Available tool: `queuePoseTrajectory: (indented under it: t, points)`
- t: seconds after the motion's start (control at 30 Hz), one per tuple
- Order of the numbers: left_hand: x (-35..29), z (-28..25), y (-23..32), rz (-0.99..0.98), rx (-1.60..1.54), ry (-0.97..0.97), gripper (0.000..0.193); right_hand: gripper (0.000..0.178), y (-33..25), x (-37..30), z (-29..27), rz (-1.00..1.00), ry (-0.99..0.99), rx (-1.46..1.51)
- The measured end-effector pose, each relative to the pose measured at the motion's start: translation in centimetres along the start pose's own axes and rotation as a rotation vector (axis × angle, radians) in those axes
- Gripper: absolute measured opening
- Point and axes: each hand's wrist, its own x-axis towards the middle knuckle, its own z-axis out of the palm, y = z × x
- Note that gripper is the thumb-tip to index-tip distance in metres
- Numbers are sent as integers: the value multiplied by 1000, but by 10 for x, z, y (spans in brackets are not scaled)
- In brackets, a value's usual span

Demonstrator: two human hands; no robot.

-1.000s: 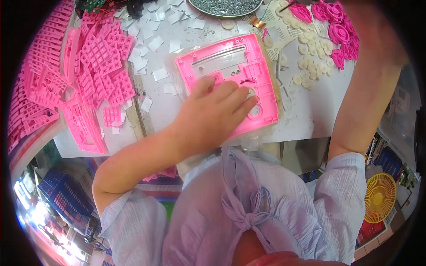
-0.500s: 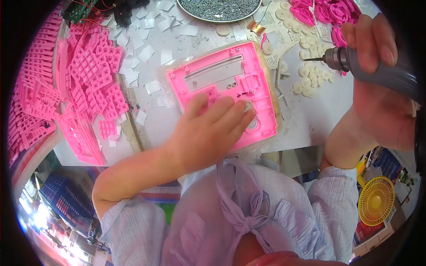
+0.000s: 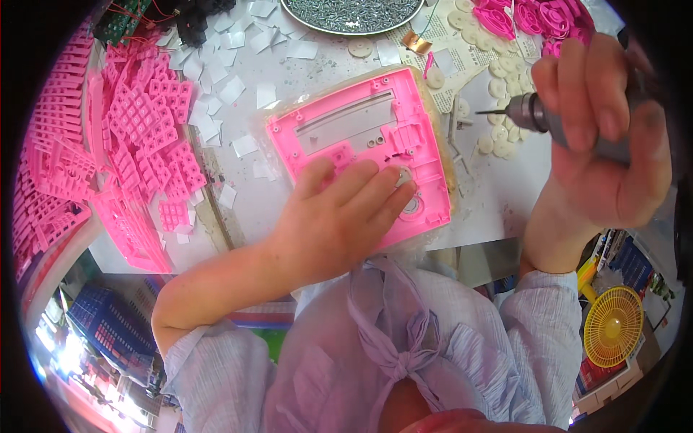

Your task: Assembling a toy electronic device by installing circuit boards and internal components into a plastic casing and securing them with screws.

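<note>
A pink plastic housing (image 3: pixel 361 130) lies flat on the white table, inner side up, with a grey window slot near its top. My left hand (image 3: pixel 339 216) presses down on its lower half, fingers spread toward a round part at the lower right. My right hand (image 3: pixel 603 137) is raised at the right and grips a grey electric screwdriver (image 3: pixel 534 115), its bit pointing left, a short way from the housing's right edge.
Heaps of pink keypad grids (image 3: pixel 115 144) fill the left of the table. White paper squares (image 3: pixel 216 94) lie scattered. A metal dish of screws (image 3: pixel 354 14) stands at the top. White round discs (image 3: pixel 498 86) and pink parts (image 3: pixel 534 18) lie top right. A yellow fan (image 3: pixel 613 325) sits below the table.
My right hand has come in from the right with the screwdriver and moved it closer to the housing. My left hand has stayed pressed on the housing.
</note>
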Motion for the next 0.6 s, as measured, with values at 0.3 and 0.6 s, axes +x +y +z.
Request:
queuePoseTrajectory:
  t: [0.3,0.6]
  points:
    - [12,8,-19,-5,-300,313,27,44,9,-7,27,3,-210,12]
    - [28,7,-20,34,-152,172,20,42,8,-22,32,-40,-177,-36]
